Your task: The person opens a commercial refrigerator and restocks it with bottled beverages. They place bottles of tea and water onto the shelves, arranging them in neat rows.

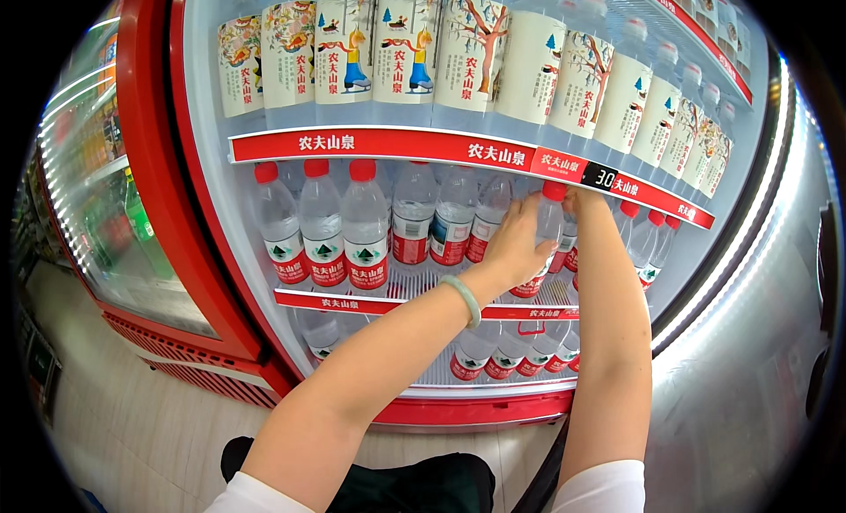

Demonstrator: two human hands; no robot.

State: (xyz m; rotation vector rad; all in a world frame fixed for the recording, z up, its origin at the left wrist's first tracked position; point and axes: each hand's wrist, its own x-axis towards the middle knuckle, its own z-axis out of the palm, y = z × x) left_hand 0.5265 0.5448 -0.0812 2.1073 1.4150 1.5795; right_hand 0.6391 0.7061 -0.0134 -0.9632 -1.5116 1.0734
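My left hand (519,245), with a pale green bangle (464,300) at its wrist, grips a clear plastic water bottle (550,215) from its left side. The bottle has a red cap and stands upright on the middle shelf, close to its front edge. Past the bottle's right side reaches my right hand (583,197), under the upper shelf's red strip. Its fingers are mostly hidden there, and whether they hold anything cannot be seen. Similar bottles stand behind my hands, and three red-capped water bottles (324,232) stand at the front left of this shelf.
Large water bottles (406,47) with illustrated labels line the upper shelf; its red front strip (396,146) runs just above my hands. More bottles (512,348) stand on the bottom shelf. The cooler's red open door (198,202) is at left, a shiny metallic panel (720,381) at right.
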